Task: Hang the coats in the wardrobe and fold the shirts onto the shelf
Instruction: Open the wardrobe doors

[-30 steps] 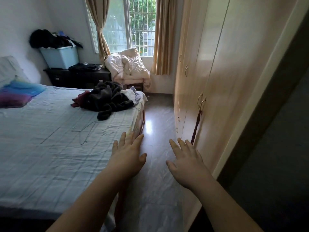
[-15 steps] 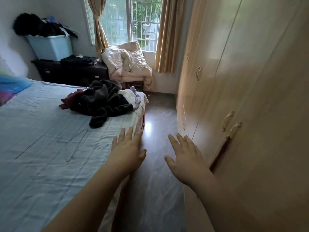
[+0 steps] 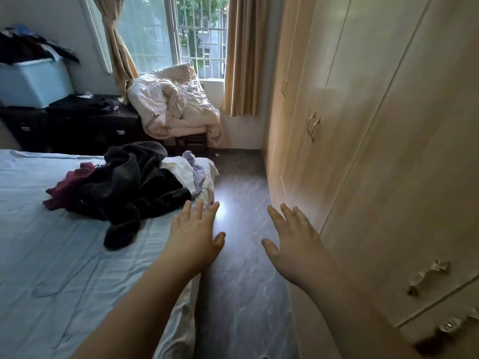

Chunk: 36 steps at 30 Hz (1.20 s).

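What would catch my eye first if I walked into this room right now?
Probably the two bare hands, left hand and right hand, stretched out open over the floor and holding nothing. Next, the dark heap of clothes on the far corner of the pale blue bed, with the closed wardrobe running along the right.

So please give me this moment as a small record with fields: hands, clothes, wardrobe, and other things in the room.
left hand: left hand open, fingers straight, holding nothing, above the edge of the light blue bed sheet
right hand: right hand open, holding nothing, beside the wardrobe
clothes: heap of dark, maroon and white clothes on the bed's far corner, untouched
wardrobe: pale wooden wardrobe, doors in view closed
other: cream quilt on the dark chair; light blue plastic box
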Motion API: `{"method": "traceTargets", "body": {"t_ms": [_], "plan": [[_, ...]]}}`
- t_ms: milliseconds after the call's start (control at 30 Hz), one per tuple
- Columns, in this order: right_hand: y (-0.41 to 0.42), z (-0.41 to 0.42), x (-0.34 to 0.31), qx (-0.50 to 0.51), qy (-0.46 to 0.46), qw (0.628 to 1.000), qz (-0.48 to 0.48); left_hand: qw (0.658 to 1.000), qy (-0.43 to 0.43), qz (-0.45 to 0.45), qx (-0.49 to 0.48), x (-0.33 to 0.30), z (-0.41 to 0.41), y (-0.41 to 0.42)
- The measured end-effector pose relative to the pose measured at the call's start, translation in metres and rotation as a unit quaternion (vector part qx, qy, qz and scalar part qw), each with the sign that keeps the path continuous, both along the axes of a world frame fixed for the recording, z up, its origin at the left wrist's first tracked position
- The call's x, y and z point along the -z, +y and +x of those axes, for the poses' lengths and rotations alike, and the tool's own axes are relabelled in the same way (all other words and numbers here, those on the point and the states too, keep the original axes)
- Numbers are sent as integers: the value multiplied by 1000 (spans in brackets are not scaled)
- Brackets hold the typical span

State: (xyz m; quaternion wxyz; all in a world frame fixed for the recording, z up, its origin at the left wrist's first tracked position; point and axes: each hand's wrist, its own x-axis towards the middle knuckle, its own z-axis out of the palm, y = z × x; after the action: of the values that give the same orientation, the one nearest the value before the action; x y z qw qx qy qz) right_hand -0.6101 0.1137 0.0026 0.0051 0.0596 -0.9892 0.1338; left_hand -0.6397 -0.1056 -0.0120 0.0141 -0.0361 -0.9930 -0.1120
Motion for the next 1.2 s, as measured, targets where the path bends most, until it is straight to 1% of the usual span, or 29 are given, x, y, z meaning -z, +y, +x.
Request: {"method": "traceTargets", "body": {"t_ms": [233, 333, 500, 733, 867, 1000, 1100, 1200], "plan": [[25, -181, 14, -5, 11, 1000, -1, 1000, 18, -19, 0, 6, -181, 29], [36, -265, 7, -12, 18, 1000, -1, 1000, 28, -6, -9, -3, -256, 39], [35, -384, -10, -22, 21, 1000, 3, 999, 34, 3, -22, -12, -370, 41], [29, -547, -4, -33, 23, 999, 4, 998, 44, 19, -34, 0, -536, 33], [15, -657, 0, -31, 24, 999, 6, 999, 33, 31, -24, -6, -645, 21], [1, -767, -9, -14, 21, 1000, 6, 999, 26, 17, -8, -27, -762, 9], [1, -844, -11, 4, 34, 999, 5, 999, 40, 11, 8, -36, -846, 8], [11, -907, -6, 25, 20, 999, 5, 999, 30, 21, 25, -36, -918, 18]]}}
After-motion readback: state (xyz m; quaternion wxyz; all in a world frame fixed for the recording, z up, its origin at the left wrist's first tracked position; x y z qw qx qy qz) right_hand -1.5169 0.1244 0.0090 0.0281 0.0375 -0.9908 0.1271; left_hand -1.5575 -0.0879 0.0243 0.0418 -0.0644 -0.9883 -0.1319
